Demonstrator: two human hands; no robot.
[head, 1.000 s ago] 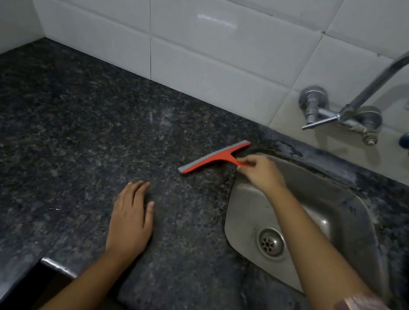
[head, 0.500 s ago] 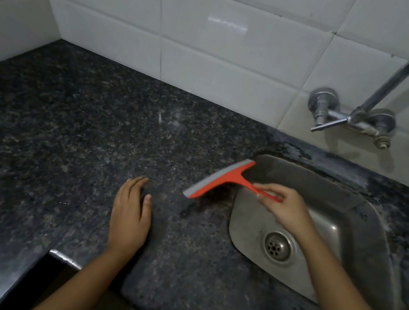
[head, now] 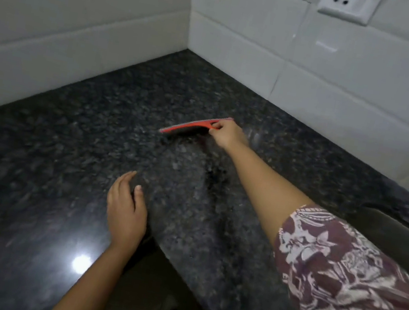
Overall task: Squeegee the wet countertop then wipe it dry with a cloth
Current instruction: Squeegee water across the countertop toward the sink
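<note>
Red squeegee [head: 189,128] down on dark countertop [head: 55,156] toward back corner, thin handle pinched in curled right hand [head: 228,135]; probably light, stiff plastic with soft blade edge, best gripped at handle; left hand [head: 126,212] resting near front edge, fingers relaxed, holding nothing.

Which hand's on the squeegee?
The right hand grips the red plastic squeegee; the left hand rests empty on the dark speckled granite countertop.
</note>
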